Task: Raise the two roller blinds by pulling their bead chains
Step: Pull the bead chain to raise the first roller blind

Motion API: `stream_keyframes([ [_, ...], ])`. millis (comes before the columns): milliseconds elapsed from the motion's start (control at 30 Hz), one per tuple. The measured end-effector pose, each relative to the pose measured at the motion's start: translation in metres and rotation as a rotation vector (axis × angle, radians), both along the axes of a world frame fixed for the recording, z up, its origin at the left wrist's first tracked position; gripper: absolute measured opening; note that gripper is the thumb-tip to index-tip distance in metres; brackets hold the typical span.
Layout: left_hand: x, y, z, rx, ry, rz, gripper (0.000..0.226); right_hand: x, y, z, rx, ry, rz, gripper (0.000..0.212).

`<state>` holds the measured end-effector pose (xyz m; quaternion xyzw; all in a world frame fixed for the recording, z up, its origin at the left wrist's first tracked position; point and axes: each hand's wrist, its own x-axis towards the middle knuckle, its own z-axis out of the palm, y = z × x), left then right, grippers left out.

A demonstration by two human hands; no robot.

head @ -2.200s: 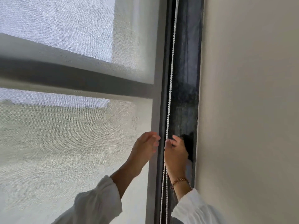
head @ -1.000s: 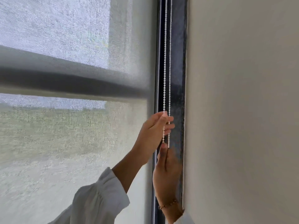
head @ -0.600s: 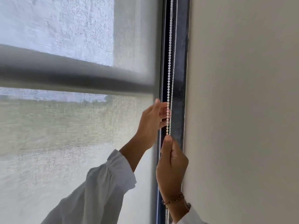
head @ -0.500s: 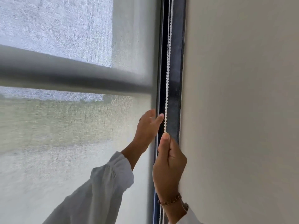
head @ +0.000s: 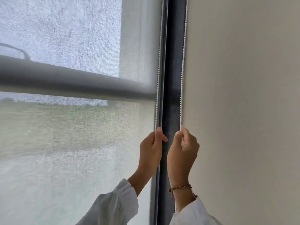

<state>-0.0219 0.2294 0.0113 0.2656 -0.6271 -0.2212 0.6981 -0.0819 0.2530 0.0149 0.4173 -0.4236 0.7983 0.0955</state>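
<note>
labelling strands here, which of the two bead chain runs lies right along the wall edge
The right strand, pinched by the right hand. The left strand, in the left hand, hangs against the blind fabric.

Both arms are raised side by side. The left hand [head: 151, 148] is pinched closed, thumb against fingers; the right hand [head: 182, 150] is curled into a closed fist, knuckles upward.

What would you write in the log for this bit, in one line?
step: pulling bead chains | left hand: pinching left chain strand | right hand: pinching right chain strand | blind: down over window
</note>
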Motion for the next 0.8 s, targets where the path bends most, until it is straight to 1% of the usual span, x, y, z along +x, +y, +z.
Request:
stream_keyframes([
  [67,0.004,0.015,-0.007,-0.089,-0.007,-0.008,0.049,-0.001,0.003,0.011,-0.020,0.039,-0.092,0.038],
  [100,0.004,0.021,-0.011,-0.119,-0.018,-0.018,0.051,0.000,0.007,0.018,-0.041,0.056,-0.089,0.039],
  [133,0.003,0.026,-0.015,-0.133,-0.029,-0.021,0.051,0.001,0.012,0.026,-0.061,0.075,-0.037,0.038],
  [200,0.002,0.034,-0.020,-0.153,-0.048,-0.007,0.050,0.001,0.022,0.044,-0.059,0.089,0.189,0.033],
  [267,0.000,0.040,-0.021,-0.183,-0.081,0.011,0.050,0.001,0.030,0.065,0.027,0.071,0.476,0.028],
  [367,-0.004,0.046,-0.027,-0.199,-0.085,0.031,0.049,-0.002,0.038,0.094,0.131,-0.054,0.888,0.019],
  [400,-0.005,0.045,-0.030,-0.200,-0.081,0.038,0.050,-0.002,0.038,0.102,0.139,-0.099,0.989,0.018],
  [433,-0.007,0.047,-0.032,-0.195,-0.081,0.044,0.051,-0.002,0.040,0.108,0.147,-0.119,1.034,0.018],
  [533,-0.013,0.051,-0.036,-0.160,-0.073,0.059,0.048,-0.005,0.045,0.126,0.166,-0.137,1.051,0.024],
  [667,-0.019,0.059,-0.033,-0.136,-0.083,0.075,0.049,-0.013,0.057,0.153,0.174,-0.187,1.130,0.023],
  [733,-0.026,0.061,-0.034,-0.158,-0.098,0.092,0.048,-0.016,0.060,0.155,0.151,-0.147,1.059,0.024],
  [800,-0.035,0.066,-0.030,-0.125,-0.097,0.067,0.045,-0.022,0.063,0.153,0.072,-0.115,1.002,0.025],
])
